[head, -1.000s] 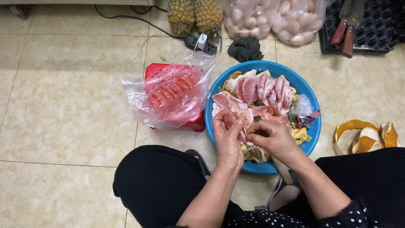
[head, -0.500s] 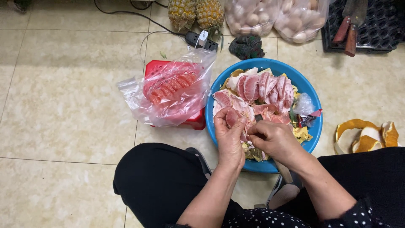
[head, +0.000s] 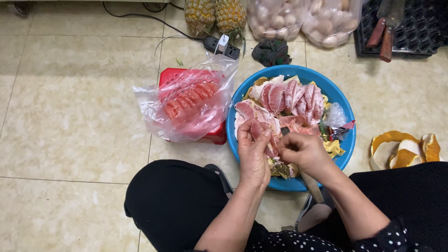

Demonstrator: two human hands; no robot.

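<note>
My left hand (head: 252, 151) grips a pink pomelo segment (head: 261, 133) over the near edge of a blue basin (head: 347, 144). My right hand (head: 303, 150) pinches at the same segment, with a small knife blade (head: 284, 131) poking out near the thumb. The basin holds several pink pomelo segments (head: 291, 95) and scraps of peel and pith (head: 333, 148). Left of the basin a clear plastic bag (head: 186, 105) with peeled segments lies on a red stool (head: 215, 134).
Orange-yellow pomelo peel (head: 401, 151) lies on the tile floor at right. At the back stand two pineapples (head: 214, 15), two bags of round pale items (head: 298, 18), a dark cloth (head: 271, 51), a power strip (head: 220, 45), and a black crate with knives (head: 387, 30).
The hands stay over the basin's near edge, working the same segment with small finger shifts. The view has moved slightly.
</note>
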